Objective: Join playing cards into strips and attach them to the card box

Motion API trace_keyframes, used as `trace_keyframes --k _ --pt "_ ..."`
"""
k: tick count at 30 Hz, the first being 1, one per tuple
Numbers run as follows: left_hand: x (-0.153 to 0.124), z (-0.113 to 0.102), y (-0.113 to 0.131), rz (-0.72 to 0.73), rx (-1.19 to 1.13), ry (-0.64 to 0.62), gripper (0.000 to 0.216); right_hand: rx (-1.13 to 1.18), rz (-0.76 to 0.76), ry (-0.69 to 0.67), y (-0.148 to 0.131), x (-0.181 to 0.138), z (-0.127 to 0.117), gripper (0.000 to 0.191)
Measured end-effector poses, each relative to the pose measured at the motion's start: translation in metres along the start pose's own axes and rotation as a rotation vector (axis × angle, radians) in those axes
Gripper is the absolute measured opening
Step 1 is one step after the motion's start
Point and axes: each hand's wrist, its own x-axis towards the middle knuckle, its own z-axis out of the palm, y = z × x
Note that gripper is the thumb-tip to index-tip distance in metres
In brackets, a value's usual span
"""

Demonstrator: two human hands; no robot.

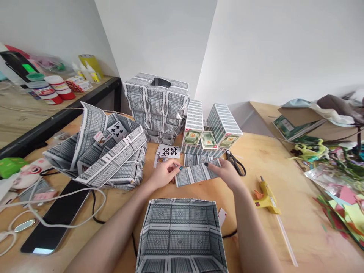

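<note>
A strip of joined playing cards point(197, 173), patterned backs up, stretches between my two hands above the table. My left hand point(165, 173) pinches its left end between thumb and fingers. At the right end, my right hand point(227, 172) grips the strip with the thumb on top. Below my hands stands an open box made of playing cards point(179, 227), its inside facing me. Loose playing cards point(169, 151) lie face up just beyond my left hand. More cards, backs up, lie partly hidden behind the strip.
A taller card-built box point(156, 102) and stacked card packs point(193, 121) stand behind. Folded card panels point(110, 151) fill an open container at left. Scissors point(236, 163) and a yellow glue gun point(267, 197) lie right. A phone point(57, 216) and white cable lie left.
</note>
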Motion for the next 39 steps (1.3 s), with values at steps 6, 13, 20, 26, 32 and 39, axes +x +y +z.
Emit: trace_keyframes --k 6,13,20,26,32,39 --pt "-0.002 0.002 -0.001 0.064 0.235 0.082 0.016 -0.424 0.382 -0.021 -0.001 -0.007 -0.035 0.025" --pt "0.001 -0.005 0.000 0.138 0.441 0.263 0.018 -0.916 0.626 0.036 -0.004 -0.009 -0.028 0.058" --pt "0.003 -0.005 -0.003 0.163 0.465 0.283 0.016 -1.210 0.274 0.251 -0.022 -0.023 -0.016 0.039" --pt "0.003 -0.002 0.004 0.318 0.604 0.168 0.023 -1.059 -0.142 0.319 -0.001 -0.004 0.044 0.047" --pt "0.001 0.000 0.003 0.358 0.672 0.056 0.026 -0.983 -0.230 0.409 0.018 0.000 0.057 0.047" --pt "0.006 -0.009 -0.001 0.345 0.670 0.213 0.028 -0.692 -0.293 0.500 0.007 0.001 0.045 0.049"
